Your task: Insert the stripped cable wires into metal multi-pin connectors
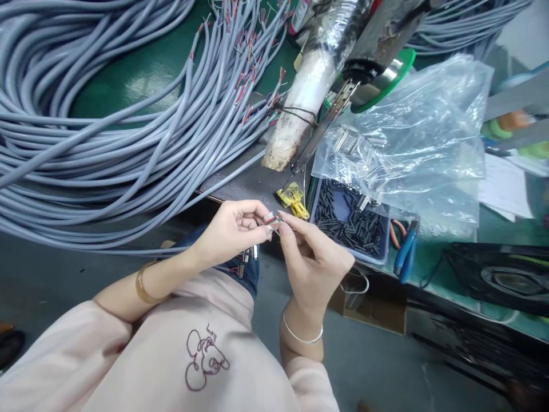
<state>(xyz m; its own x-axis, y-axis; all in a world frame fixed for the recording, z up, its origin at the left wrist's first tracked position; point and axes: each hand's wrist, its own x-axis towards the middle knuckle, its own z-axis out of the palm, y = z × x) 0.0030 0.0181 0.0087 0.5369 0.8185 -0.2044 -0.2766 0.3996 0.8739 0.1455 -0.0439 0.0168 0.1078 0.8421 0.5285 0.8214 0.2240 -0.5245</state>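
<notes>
My left hand point(238, 232) is closed, thumb and fingertips pinching the stripped end of a cable with thin coloured wires point(271, 220), red and dark ones showing. Close against it, my right hand point(315, 246) pinches at the same wires with thumb and forefinger. A thin wire tip shows between those fingers, but its exact kind is too small to make out. Just beyond the fingertips lies a yellow clip-like piece point(294, 200). Below my left wrist, small metal connectors point(245, 256) with wires hang near my lap.
Grey cables point(141, 143) with stripped ends cover the left bench. A soldering iron point(323, 126) on a stand points down beyond my hands, beside a solder spool point(386, 83). Rightward are a tray point(384, 257) of black sleeves, a plastic bag point(429, 131) of connectors, and pliers point(406, 252).
</notes>
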